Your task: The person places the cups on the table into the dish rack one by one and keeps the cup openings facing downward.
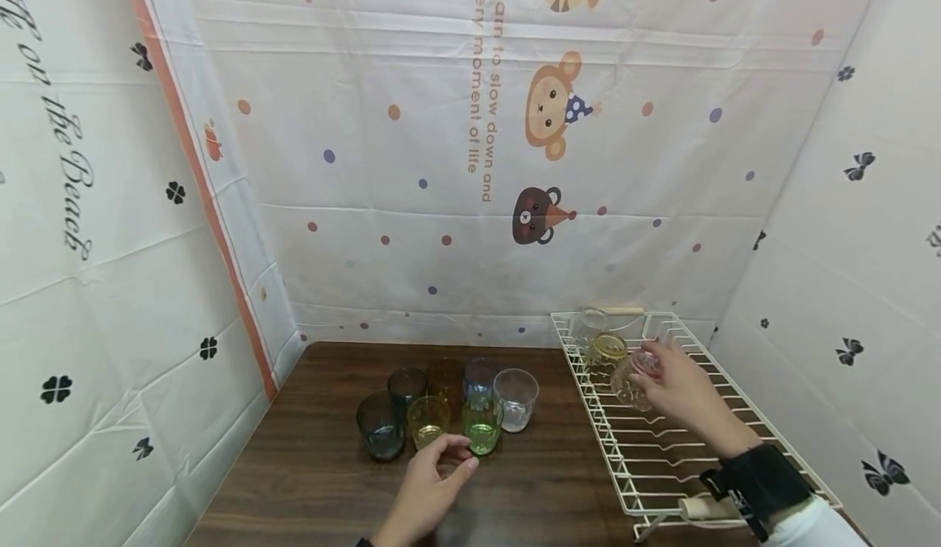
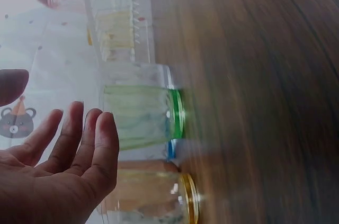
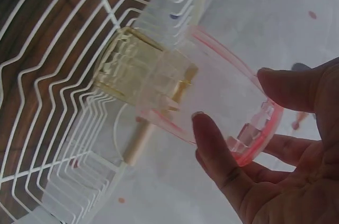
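Observation:
My right hand [image 1: 648, 373] grips a clear pink-tinted glass [image 1: 631, 381] tipped on its side just above the white wire dish rack [image 1: 647, 457]. In the right wrist view my thumb and fingers [image 3: 212, 150] curl round the pink glass [image 3: 212, 86] near its base. A yellow glass [image 3: 132, 65] lies in the rack right behind it. My left hand [image 1: 457, 454] hovers open near the table's front, beside a green glass [image 1: 482, 424] and a yellow glass [image 1: 428, 421]. In the left wrist view its fingers [image 2: 100, 134] stand a little apart from the green glass [image 2: 143, 115], holding nothing.
Several more tinted and clear glasses [image 1: 448, 392] cluster on the brown wooden table [image 1: 316, 482]. Another clear glass [image 1: 592, 323] sits at the rack's far end. Printed white sheets wall the table on the left, back and right. The rack's near half holds nothing.

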The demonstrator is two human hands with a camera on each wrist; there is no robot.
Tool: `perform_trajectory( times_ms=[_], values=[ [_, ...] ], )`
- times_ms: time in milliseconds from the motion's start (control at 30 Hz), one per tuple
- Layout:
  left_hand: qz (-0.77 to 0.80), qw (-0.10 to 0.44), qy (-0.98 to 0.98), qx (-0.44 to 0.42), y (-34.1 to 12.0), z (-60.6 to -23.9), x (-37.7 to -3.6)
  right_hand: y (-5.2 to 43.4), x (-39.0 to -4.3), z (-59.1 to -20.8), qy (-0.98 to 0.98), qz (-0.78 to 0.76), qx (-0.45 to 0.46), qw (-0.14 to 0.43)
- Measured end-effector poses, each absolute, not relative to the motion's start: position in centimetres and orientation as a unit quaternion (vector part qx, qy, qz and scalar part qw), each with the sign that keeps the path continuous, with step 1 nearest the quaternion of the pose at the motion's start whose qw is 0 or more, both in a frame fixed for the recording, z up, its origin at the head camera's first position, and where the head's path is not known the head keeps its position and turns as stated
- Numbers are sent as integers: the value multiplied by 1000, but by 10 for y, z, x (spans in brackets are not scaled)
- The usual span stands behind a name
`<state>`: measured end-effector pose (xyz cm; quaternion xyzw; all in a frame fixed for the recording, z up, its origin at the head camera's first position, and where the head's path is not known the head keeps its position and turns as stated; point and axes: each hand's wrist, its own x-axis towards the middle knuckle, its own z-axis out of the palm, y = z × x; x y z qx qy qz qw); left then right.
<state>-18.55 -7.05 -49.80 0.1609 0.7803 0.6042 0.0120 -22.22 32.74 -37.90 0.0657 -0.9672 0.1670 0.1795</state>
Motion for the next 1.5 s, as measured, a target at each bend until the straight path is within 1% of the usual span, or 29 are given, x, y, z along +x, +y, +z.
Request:
perform_trajectory(
  times_ms=[133,300,500,733,900,1033,1133,1400,1500],
  values=[
    [587,-3,796,150,-76,-502,-186,330,-231,-387,-971,164,74,160],
    [572,-8,809,137,-83,-504,-187,330,-239,-396,-977,162,75,113],
    [557,1,820,133,-87,-504,-187,332,-244,-402,-980,147,87,104],
    [551,-9,825,127,-91,-506,-188,336,-250,-409,-982,152,84,76],
    [543,-3,830,126,-95,-508,-188,338,-251,-419,-982,150,76,81],
    [544,0,831,115,-98,-508,-188,337,-252,-422,-980,150,84,102],
    [543,2,833,110,-98,-507,-188,335,-251,-423,-977,160,91,108],
    [562,17,820,107,-96,-510,-187,329,-252,-424,-971,203,91,86],
    [566,21,817,108,-96,-513,-187,329,-253,-425,-974,185,91,95]
  ],
)
